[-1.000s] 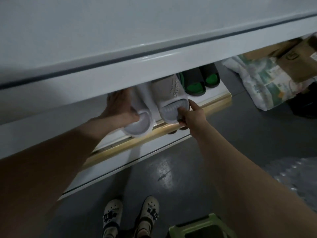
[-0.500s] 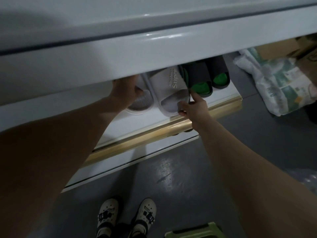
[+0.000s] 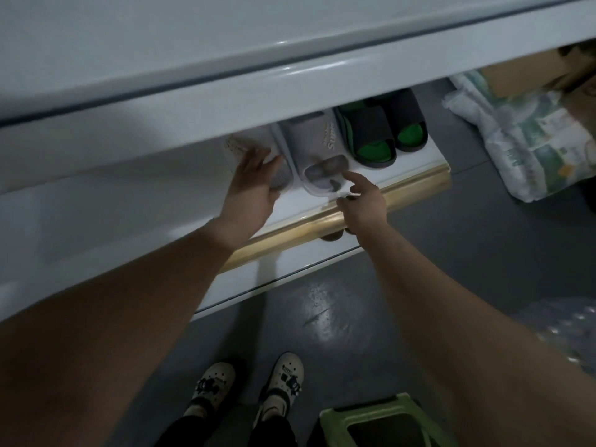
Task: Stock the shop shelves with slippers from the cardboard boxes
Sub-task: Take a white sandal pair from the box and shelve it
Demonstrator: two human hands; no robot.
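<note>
Both hands reach under the upper shelf (image 3: 225, 91) to a pair of grey slippers standing side by side on the lower shelf (image 3: 416, 175), a white board with a gold front edge. The left hand (image 3: 254, 185) is spread, its fingers straight and close together, lying flat on the toe end of the left slipper (image 3: 258, 138), which it partly covers; nothing is gripped. The right hand (image 3: 361, 204) holds nothing: its forefinger sticks out straight toward the toe opening of the right slipper (image 3: 316, 140), the tip at or just short of the rim, and blur hides whether they touch. Its other fingers are loosely curled, the thumb down near the shelf. The two grey slippers touch each other, toes toward the person, heels hidden under the upper shelf. Just beside them on the right stands a dark pair (image 3: 371, 137) with green insoles, toes also forward. Farther right, on the grey floor (image 3: 322, 301), lies a printed sack (image 3: 532, 146) with a cardboard box (image 3: 522, 72) behind it. Below, the person's feet in pale clogs (image 3: 287, 379) stand near a green stool (image 3: 332, 417).
</note>
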